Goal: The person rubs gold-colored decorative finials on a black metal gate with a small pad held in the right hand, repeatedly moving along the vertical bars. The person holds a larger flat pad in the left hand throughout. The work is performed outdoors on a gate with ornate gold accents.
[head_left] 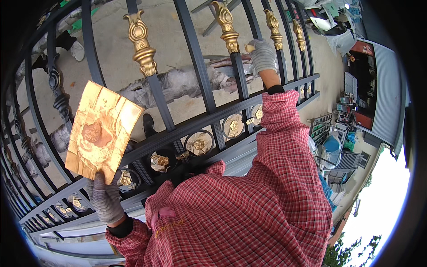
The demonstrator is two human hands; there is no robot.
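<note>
A square gold-coloured sheet (106,115) with a reddish-gold smear and lump in its middle is held by its lower edge in my left hand (106,200), in a grey glove. My right hand (263,55), also gloved, is closed beside a dark bar of the metal fence (200,66). A small tan bit shows at its fingertips; what it is I cannot make out. Gold ornaments (141,42) sit on several bars, while an ornament (55,80) at the left is still dark grey. Gold flowers (199,143) fill the rings along the lower rail.
Behind the bars, a grey plastic-wrapped bundle (178,84) lies on the concrete floor (178,26). A dark shoe (148,124) shows below the rail. At the right stand a white scooter (322,18), a shed with a corrugated roof (387,89) and piled goods (333,147).
</note>
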